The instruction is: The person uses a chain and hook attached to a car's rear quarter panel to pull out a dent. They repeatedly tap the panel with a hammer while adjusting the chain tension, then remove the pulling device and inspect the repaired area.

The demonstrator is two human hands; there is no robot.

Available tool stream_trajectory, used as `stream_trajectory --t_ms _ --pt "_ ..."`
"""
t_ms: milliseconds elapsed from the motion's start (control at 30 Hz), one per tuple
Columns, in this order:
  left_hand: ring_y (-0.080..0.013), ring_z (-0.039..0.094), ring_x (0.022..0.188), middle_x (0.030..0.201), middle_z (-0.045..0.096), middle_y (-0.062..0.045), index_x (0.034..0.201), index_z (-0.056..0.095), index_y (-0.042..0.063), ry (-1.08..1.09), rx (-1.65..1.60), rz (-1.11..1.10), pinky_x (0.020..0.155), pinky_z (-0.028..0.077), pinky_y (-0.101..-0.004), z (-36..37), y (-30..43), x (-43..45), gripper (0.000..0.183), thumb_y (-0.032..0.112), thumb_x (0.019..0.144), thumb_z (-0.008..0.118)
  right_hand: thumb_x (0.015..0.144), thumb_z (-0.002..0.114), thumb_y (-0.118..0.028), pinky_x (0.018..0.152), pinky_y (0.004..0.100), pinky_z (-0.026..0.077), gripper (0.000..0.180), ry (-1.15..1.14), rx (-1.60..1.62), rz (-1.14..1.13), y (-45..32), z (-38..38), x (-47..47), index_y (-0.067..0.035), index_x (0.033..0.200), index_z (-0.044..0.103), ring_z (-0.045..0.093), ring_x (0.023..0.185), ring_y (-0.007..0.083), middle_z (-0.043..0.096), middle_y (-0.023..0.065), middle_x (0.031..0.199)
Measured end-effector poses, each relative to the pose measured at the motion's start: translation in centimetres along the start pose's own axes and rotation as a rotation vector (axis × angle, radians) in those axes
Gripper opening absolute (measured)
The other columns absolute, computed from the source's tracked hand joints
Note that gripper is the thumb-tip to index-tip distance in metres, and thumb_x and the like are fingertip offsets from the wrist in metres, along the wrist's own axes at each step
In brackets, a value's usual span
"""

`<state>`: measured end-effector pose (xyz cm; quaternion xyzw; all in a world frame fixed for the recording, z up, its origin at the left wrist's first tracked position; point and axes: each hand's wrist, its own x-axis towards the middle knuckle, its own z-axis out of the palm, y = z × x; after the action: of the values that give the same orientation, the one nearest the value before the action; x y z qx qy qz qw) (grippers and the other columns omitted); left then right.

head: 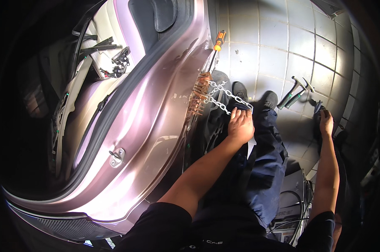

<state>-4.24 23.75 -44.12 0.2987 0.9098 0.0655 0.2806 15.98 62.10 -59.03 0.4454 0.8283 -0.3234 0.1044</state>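
My left hand is closed at the near end of a steel link chain, over a dark piece I cannot make out. A pale pointed piece shows below that hand. The chain's far end meets a row of copper-coloured pull tabs along the lower edge of a pinkish-bronze car body panel. A screwdriver with an orange and black handle has its shaft running down to the tabs. At the right, my right hand grips a dark object, mostly in shadow.
Two hammers with green and black grips lie on the tiled floor beyond my feet. A boxy machine with cables stands at lower right. Inside the door opening are a black rubber seal and loose trim. A door striker protrudes from the panel.
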Motion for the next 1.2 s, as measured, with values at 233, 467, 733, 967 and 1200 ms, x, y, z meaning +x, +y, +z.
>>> stream_trajectory --t_ms 233,467,733,967,1200 --pt "-0.0347 0.053 0.113 0.113 0.059 -0.021 0.129 0.049 -0.007 0.073 -0.057 0.032 0.112 0.029 -0.0479 -0.4 0.6 -1.6 0.061 0.018 0.077 0.065 0.090 0.059 -0.023 0.082 0.0360 0.050 0.027 -0.436 0.182 -0.022 -16.4 3.4 -5.9 0.001 0.098 0.068 0.068 0.090 0.0290 0.070 0.0178 0.092" --pt "-0.0405 0.040 0.134 0.134 0.052 -0.027 0.130 0.048 -0.011 0.077 -0.148 -0.007 0.116 0.025 -0.0482 -1.0 0.2 -5.0 0.054 0.014 0.082 0.053 0.093 0.060 -0.021 0.087 0.0330 0.049 0.026 -0.610 0.481 -0.185 -27.6 7.8 -11.3 -0.001 0.109 0.066 0.067 0.096 0.0249 0.071 0.0152 0.100" --pt "-0.0400 0.039 0.135 0.138 0.048 -0.023 0.129 0.049 -0.007 0.055 -0.234 0.010 0.113 0.030 -0.0479 1.4 -1.1 -13.9 0.056 0.011 0.077 0.059 0.096 0.057 -0.018 0.098 0.0314 0.044 0.028 -0.713 0.580 -0.362 -38.1 8.6 -17.8 -0.004 0.120 0.063 0.059 0.110 0.0174 0.067 0.0075 0.114" --pt "-0.0388 0.048 0.124 0.127 0.054 -0.020 0.119 0.053 -0.002 0.018 -0.285 -0.071 0.107 0.036 -0.0471 4.7 -2.1 -20.2 0.043 0.009 0.077 0.057 0.098 0.053 -0.018 0.087 0.0289 0.047 0.031 -0.685 0.816 -0.222 -39.4 8.0 -24.5 -0.006 0.126 0.060 0.058 0.100 0.0116 0.067 0.0008 0.116" --pt "-0.0348 0.049 0.123 0.128 0.056 -0.018 0.123 0.054 0.002 -0.233 -0.241 -0.167 0.103 0.039 -0.0457 2.6 -1.8 -21.1 0.039 0.017 0.086 0.056 0.095 0.050 -0.007 0.091 0.0283 0.046 0.040 -0.623 0.898 -0.210 -39.6 7.2 -32.1 -0.003 0.135 0.052 0.058 0.103 0.0141 0.063 0.0063 0.125"
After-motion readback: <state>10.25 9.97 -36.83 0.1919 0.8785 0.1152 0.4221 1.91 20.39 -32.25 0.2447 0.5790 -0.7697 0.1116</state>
